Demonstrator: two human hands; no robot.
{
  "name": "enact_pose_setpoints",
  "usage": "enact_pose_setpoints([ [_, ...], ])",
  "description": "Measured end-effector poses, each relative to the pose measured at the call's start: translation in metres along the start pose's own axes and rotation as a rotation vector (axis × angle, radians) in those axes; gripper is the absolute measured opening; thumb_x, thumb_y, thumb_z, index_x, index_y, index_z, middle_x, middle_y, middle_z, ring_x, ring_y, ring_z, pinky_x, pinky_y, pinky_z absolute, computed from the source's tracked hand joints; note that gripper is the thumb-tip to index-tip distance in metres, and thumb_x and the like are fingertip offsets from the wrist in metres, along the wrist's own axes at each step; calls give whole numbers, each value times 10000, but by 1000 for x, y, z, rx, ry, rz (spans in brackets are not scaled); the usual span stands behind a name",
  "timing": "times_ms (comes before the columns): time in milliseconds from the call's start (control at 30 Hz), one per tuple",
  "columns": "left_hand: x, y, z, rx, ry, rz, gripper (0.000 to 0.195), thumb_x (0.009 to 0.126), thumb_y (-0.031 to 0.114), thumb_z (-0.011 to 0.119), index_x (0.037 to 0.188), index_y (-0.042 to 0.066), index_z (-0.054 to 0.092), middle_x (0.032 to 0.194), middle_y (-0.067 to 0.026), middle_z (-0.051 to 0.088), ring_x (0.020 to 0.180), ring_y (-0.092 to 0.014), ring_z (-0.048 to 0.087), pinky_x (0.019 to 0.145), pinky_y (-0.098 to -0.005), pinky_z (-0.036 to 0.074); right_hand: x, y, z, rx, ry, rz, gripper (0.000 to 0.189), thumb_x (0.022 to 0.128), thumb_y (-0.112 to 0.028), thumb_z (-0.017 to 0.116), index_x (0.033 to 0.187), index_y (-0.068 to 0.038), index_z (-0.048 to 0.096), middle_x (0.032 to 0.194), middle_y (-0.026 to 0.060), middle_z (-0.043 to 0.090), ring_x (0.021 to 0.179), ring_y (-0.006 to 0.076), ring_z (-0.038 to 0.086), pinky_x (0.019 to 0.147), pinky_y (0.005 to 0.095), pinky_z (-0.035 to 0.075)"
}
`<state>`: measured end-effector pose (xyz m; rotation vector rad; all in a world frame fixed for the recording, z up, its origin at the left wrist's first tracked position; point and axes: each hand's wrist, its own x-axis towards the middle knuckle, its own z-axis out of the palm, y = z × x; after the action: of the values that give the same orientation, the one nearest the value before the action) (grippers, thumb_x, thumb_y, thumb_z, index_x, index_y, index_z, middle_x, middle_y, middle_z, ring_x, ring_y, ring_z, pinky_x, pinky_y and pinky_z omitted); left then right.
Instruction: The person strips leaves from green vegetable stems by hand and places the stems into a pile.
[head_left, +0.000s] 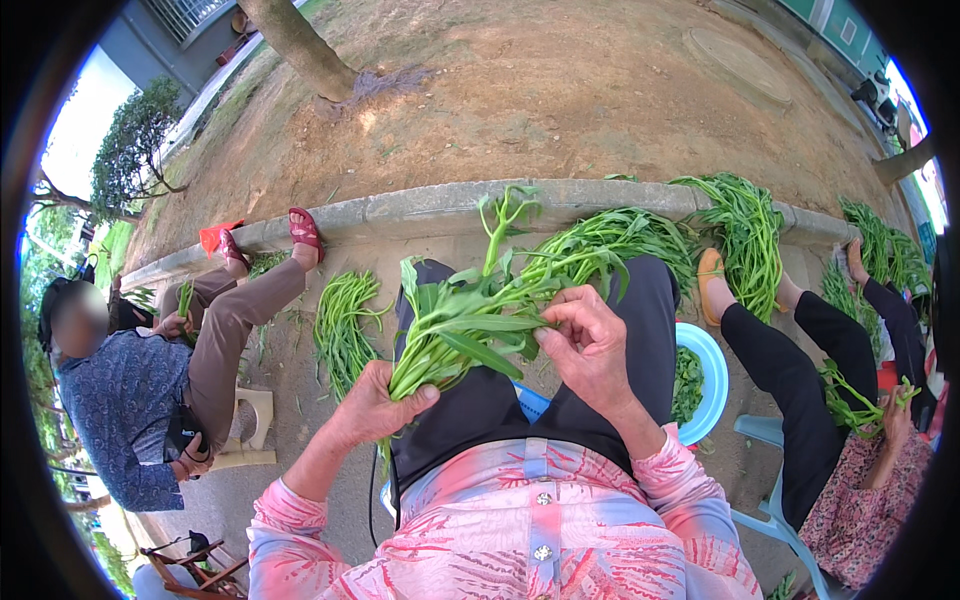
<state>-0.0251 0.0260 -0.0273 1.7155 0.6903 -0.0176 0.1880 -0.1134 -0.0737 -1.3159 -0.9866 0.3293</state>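
A bunch of long-stemmed leafy greens (457, 319), like water spinach, lies across my lap, its lower stems gripped in my left hand (386, 405). My right hand (589, 341) is at the leafy side of the bunch, thumb and forefinger brought together at a leaf; whether they pinch it is hard to tell. Beyond my knees, a heap of the same greens (630, 232) rests against the kerb. Another pile (345, 322) lies on the pavement left of my legs. By my right thigh stands a light blue plastic basin (716, 382) holding picked green leaves (686, 382).
A concrete kerb (450, 210) runs across in front, with bare soil and a tree trunk (300, 49) behind. A seated person (127, 405) at left and another (855, 502) at right hold greens. More greens (742, 240) drape over the kerb at right, near a light blue plastic chair (776, 510).
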Motion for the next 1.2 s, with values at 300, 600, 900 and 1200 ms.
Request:
enact_pose_setpoints([
  [300, 0, -20, 1, 13, 12, 63, 367, 845, 380, 542, 817, 22, 619, 546, 42, 472, 469, -45, 411, 413, -206, 332, -3, -10, -2, -25, 34, -77, 140, 675, 51, 603, 806, 4, 592, 838, 62, 550, 513, 38, 430, 439, 179, 348],
  [600, -1, -2, 2, -230, -24, 8, 507, 884, 462, 407, 990, -9, 562, 683, -16, 541, 489, -66, 400, 443, -202, 335, -2, -4, -15, 157, 226, 86, 192, 790, 42, 496, 975, 51, 547, 907, 44, 529, 573, 18, 444, 495, 151, 366],
  [900, 14, 15, 3, -532, -168, -104, 614, 820, 537, 438, 1125, 4, 442, 951, -106, 558, 561, -104, 448, 454, -210, 372, -18, -7, 15, 230, -310, 394, 213, 801, -136, 612, 917, 41, 597, 711, 8, 573, 585, 24, 488, 508, 176, 403],
  [1200, 44, 30, 22, -733, -290, -213, 591, 803, 559, 477, 1061, 31, 539, 639, -15, 493, 498, -96, 447, 458, -217, 376, -7, 3, 33, 923, -217, 670, 326, 866, -277, 526, 1027, 6, 546, 940, 113, 593, 810, 159, 591, 714, 292, 471],
])
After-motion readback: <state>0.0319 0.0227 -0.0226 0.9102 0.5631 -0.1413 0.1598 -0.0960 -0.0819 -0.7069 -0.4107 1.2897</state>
